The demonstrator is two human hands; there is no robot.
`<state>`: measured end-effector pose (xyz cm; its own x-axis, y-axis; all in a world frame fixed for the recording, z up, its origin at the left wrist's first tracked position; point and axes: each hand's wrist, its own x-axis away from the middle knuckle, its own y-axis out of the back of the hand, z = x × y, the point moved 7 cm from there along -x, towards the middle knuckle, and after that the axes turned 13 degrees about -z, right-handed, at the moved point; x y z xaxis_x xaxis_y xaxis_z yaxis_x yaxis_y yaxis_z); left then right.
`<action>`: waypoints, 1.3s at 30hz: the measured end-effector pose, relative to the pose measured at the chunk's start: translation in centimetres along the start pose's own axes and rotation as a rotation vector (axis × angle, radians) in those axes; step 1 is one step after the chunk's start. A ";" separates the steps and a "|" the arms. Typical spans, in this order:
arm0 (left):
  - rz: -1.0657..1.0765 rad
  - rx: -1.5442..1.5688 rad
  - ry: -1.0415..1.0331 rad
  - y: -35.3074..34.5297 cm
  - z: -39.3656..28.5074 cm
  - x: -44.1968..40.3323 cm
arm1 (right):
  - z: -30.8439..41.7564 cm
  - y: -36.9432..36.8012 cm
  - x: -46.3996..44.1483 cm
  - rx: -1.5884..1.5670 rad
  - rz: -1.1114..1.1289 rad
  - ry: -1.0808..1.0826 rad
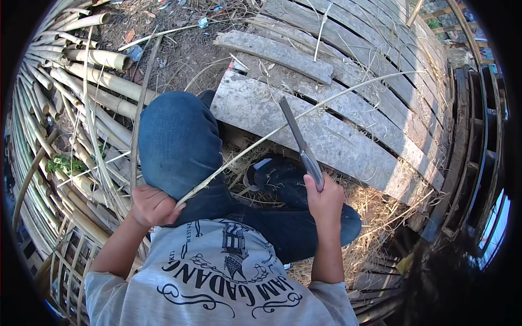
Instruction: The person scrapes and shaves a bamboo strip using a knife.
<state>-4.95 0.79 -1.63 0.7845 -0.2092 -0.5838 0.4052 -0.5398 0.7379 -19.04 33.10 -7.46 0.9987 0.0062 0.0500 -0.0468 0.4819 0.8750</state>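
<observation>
My left hand (155, 206) is closed around the near end of a long, thin bamboo strip (244, 151), close beside my left knee. From there the strip runs up and to the right, and its far part reaches over the wooden slats. My right hand (324, 198) grips the dark handle of a knife (296, 133), whose long narrow blade points up and slightly left. In the picture the blade crosses the strip; whether the two touch I cannot tell. Some frayed fibres show on the strip near my left hand.
A low platform of weathered slats (321, 136) stands before me, with a loose board (274, 54) and thin shavings on it. Many bamboo poles (100, 58) are piled at the left. Straw-like shavings (375, 223) cover the ground at right. Pallets (473, 146) stand at the far right.
</observation>
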 end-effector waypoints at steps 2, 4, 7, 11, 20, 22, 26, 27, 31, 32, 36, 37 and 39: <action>0.010 0.009 -0.020 0.1 0.0 0.0 | 2.9 0.4 0.9 -0.034 0.049 0.071; 0.007 0.006 -0.023 0.2 0.1 0.3 | 3.7 0.6 1.0 -0.027 0.053 0.148; 0.023 0.010 -0.010 0.1 0.0 0.5 | 1.1 0.3 -0.5 0.045 -0.004 0.037; 0.043 0.002 -0.024 0.3 0.1 0.0 | 2.3 -0.1 0.0 -0.106 0.006 -0.001; 0.013 0.007 -0.015 0.5 0.4 0.5 | -0.6 1.4 -2.4 0.077 -0.099 -0.174; 0.002 0.014 -0.009 0.6 0.5 1.1 | 2.5 1.6 -0.3 0.113 0.010 0.030; 0.018 0.033 -0.009 0.5 0.6 1.4 | 3.2 0.4 0.6 0.073 0.118 0.103; 0.018 0.041 -0.005 0.4 0.4 1.5 | 1.9 0.2 -0.4 0.057 0.078 0.046; 0.002 0.031 0.013 0.5 0.8 1.6 | -0.8 1.1 -2.4 -0.069 -0.014 -0.210; -0.007 0.052 0.021 0.6 0.8 1.8 | 0.2 0.8 -1.9 -0.106 0.024 -0.129; -0.009 0.082 0.013 0.2 0.7 1.4 | 3.4 -0.5 0.3 -0.054 0.178 0.060; -0.017 0.081 0.024 0.1 0.7 1.4 | 2.9 -0.7 0.0 -0.070 0.148 0.072; -0.024 0.071 0.031 0.2 0.5 1.4 | 1.6 -1.0 -0.9 -0.033 0.154 0.026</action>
<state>-4.01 -0.02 -2.46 0.7894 -0.1705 -0.5897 0.3911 -0.6008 0.6972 -19.97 31.24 -7.62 0.9800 0.1048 0.1689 -0.1988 0.5023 0.8415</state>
